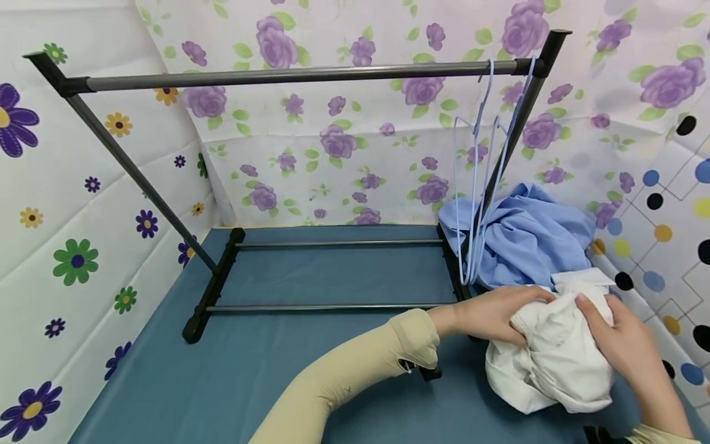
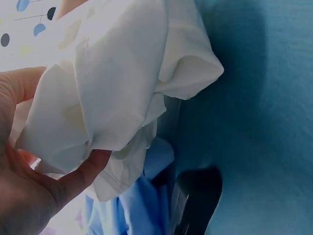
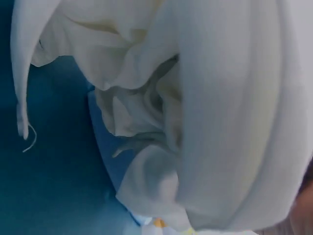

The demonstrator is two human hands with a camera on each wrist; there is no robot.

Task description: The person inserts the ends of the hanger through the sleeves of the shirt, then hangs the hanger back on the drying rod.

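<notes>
In the head view, a bunched white cloth [image 1: 560, 357] is held between the left hand [image 1: 493, 314] and the right hand [image 1: 629, 339], thumbs and fingers pressed into its folds. It has been gathered up, but it is not spread out. Behind the grip, a crumpled blue cloth [image 1: 532, 228] is left lying. Above and to the left of the grip, hangers [image 1: 476, 185] are hung at the near end of the rack [image 1: 302, 76], with no garment seen on them. The work is therefore judged to be at an early stage. Room is limited on the right of the grip by the dotted sheet [image 1: 654, 246] and on the left by the rack's foot; bare blue surface [image 1: 377, 394] is offered nearer the wearer.

In the left wrist view, the white cloth is pinched by thumb and fingers; the black foot is seen near the grip, with open surface beyond it.

In the right wrist view, the cloth covers most of the grip, so finger closure cannot be told there; a loose thread is shown hanging from one corner.
</notes>
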